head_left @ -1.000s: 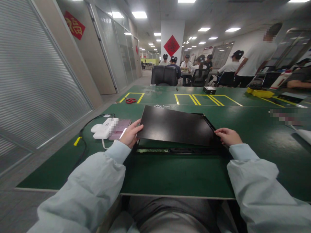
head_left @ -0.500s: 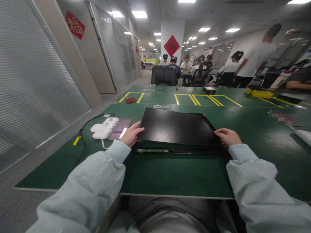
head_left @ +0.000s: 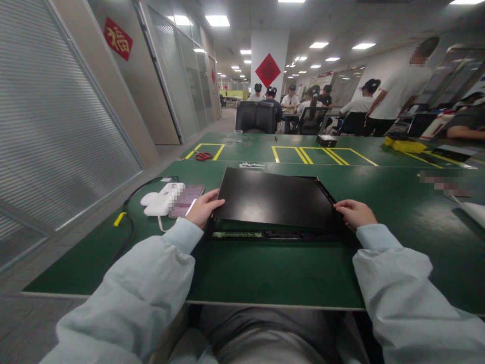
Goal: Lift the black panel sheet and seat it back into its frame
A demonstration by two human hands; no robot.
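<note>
A glossy black display panel (head_left: 271, 197) lies tilted and askew over a shallow black frame (head_left: 326, 190). A green circuit board strip (head_left: 238, 235) shows along the frame's near side, below the panel's raised front edge. My left hand (head_left: 204, 208) is closed on the panel's left edge, thumb on top and fingers partly hidden. At the right side, my right hand (head_left: 355, 213) pinches the frame's rim close to the panel's edge; whether it also touches the panel I cannot tell.
Left of the panel are a phone (head_left: 187, 199), white devices (head_left: 161, 199) and a black cable (head_left: 131, 227). Behind it lie a silver tool (head_left: 252, 165), red-handled scissors (head_left: 203, 156), a plastic cup (head_left: 238, 135) and a black box (head_left: 326, 140). Several people are in the background.
Almost nothing differs. The left hand and forearm have shifted very slightly; the panel, frame and right hand stay in place.
</note>
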